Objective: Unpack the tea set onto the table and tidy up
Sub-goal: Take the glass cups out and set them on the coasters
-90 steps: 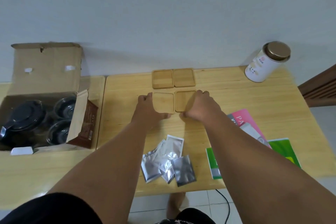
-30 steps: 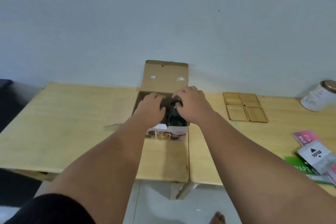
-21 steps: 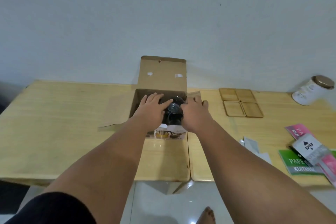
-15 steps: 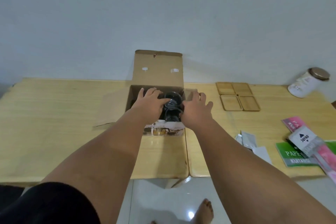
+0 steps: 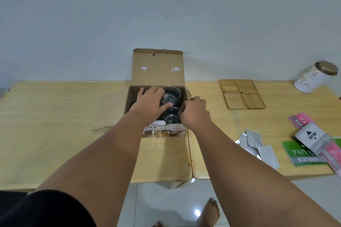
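An open cardboard box (image 5: 157, 68) stands on the wooden table (image 5: 55, 108), lid flap upright against the wall. A clear glass cup (image 5: 171, 95) sits high at the box's far right, and my left hand (image 5: 150, 102) grips it from the left. A second glass cup (image 5: 170, 117) lies below it inside the box. My right hand (image 5: 194, 114) has its fingers curled at the box's right wall, beside that lower cup; whether it holds anything is hidden. Several square wooden coasters (image 5: 241, 94) lie in a grid to the right.
A white tin with a bronze lid (image 5: 316, 77) stands at the far right. Silver foil sachets (image 5: 258, 143) and green and pink booklets with a stamp pad pack (image 5: 313, 143) lie near the right front edge. A box flap (image 5: 108, 110) lies flat left of the box.
My hands left the coasters and went into the box. In the last half second the left hand closed on the far glass cup and raised it; the right hand curled at the box's right wall.
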